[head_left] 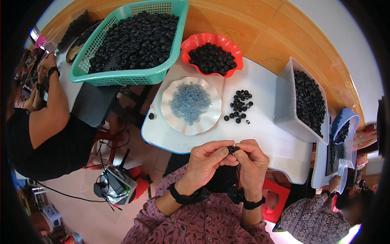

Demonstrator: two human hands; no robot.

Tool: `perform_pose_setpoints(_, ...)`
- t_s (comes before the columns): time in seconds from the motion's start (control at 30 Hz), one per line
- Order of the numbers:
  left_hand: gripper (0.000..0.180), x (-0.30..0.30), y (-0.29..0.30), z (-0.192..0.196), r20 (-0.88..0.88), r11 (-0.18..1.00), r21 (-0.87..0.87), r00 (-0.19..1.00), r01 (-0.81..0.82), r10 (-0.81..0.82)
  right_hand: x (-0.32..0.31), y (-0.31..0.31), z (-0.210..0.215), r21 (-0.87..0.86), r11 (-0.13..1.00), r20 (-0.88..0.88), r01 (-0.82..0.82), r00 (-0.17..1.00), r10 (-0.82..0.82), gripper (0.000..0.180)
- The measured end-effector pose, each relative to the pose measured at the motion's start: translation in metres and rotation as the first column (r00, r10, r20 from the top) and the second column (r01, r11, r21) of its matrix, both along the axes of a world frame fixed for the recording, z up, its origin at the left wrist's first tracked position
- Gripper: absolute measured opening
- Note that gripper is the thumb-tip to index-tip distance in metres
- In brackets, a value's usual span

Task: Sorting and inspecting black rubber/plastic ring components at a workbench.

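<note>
— "Black piece [233, 149], quite small: which way does it lie from the hands?"

— "Directly between left hand [206, 162] and right hand [253, 162], where their fingertips meet. Neither is nearer; both pinch it."

— "And its long axis?"

— "Can't tell. Fingers cover too much of it."

— "How are the hands posed?"

— "Wrists apart and nearer the body, both hands angled inward, thumbs and forefingers together at the piece."

— "What's beyond them?"

— "Loose black rings [239, 106] on the worktop [260, 132], about straight ahead. Ahead and leftward, a white dish [178, 125] of pale bluish bits [190, 101]."
</note>
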State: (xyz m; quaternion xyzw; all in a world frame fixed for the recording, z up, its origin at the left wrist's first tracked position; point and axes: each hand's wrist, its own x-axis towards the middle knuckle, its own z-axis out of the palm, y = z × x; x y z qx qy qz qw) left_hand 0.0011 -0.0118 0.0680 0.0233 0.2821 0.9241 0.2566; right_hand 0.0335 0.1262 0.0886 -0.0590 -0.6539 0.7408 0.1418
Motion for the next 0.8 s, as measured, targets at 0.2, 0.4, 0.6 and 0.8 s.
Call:
perform_pose_setpoints(0.2, 0.024, 0.002, 0.002, 0.001, -0.023, 1.0, -0.003, 0.999, -0.027, 0.027, 0.002, 0.002, 0.008, 0.055, 0.998, -0.017, -0.017, 1.0, 0.018, 0.014)
perform_pose_setpoints(0.4, 0.022, 0.003, 0.004, -0.003, -0.024, 0.999, 0.045, 0.999, -0.026, 0.027, 0.005, 0.003, 0.013, 0.187, 0.982, -0.042, -0.005, 0.999, 0.013, 0.015)
perform_pose_setpoints(0.6, 0.023, 0.004, 0.007, -0.003, -0.027, 0.999, 0.031, 0.999, -0.035, 0.036, 0.006, 0.004, 0.011, 0.232, 0.973, -0.062, 0.01, 0.998, 0.004, 0.015)
perform_pose_setpoints(0.8, 0.022, 0.006, 0.007, 0.003, -0.022, 0.998, -0.043, 0.999, -0.035, 0.034, 0.007, 0.003, 0.013, 0.205, 0.979, -0.06, 0.019, 0.998, -0.006, 0.015)
